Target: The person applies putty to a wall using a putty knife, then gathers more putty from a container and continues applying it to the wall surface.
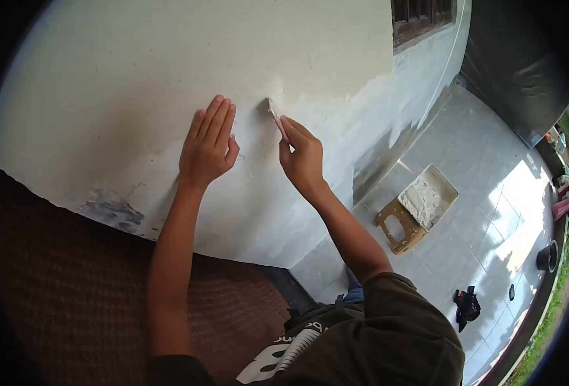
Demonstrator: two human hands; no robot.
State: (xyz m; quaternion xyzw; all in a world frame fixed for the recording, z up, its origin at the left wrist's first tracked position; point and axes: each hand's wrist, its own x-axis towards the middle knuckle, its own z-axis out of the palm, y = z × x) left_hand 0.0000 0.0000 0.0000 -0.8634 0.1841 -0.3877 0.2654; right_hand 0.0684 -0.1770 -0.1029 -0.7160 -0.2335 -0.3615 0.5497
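Note:
Against the pale wall point(233, 58), my left hand point(208, 145) lies with its fingers stretched upward and its palm toward the surface. To its right, my right hand point(302, 154) grips the handle of a small tool point(275, 116), whose tip carries whitish paste and is at the wall. The tool's exact kind is hard to make out. White paste covers the wall's lower part, with an uneven edge against the cream surface above.
A tray of white paste point(428, 198) rests on a brown stool point(397, 225) on the tiled floor point(451, 257). A barred window point(423, 19) is at the upper right. Farther right are a dark bucket point(547, 257) and a black object point(467, 307). Brown woven matting point(85, 283) lies lower left.

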